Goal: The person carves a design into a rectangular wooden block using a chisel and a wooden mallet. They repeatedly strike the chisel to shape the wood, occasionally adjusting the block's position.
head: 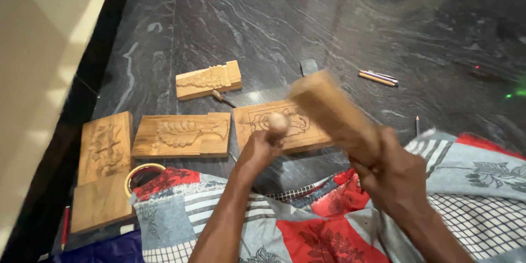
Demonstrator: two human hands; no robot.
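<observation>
My left hand (257, 150) grips a chisel whose rounded wooden handle (278, 123) sticks up over a carved wooden panel (257, 123) lying on the dark stone floor. My right hand (392, 172) is closed around a thick wooden mallet (329, 107), blurred with motion, its head just right of and above the chisel handle. The chisel's blade is hidden behind my left hand.
Three more carved wooden panels lie to the left: one (208, 80) further back, one (181, 136) beside the worked panel, a long one (104, 170) at far left. A tape roll (143, 172), pencils (377, 78), a red pen (66, 224) and a patterned cloth (329, 219) surround me.
</observation>
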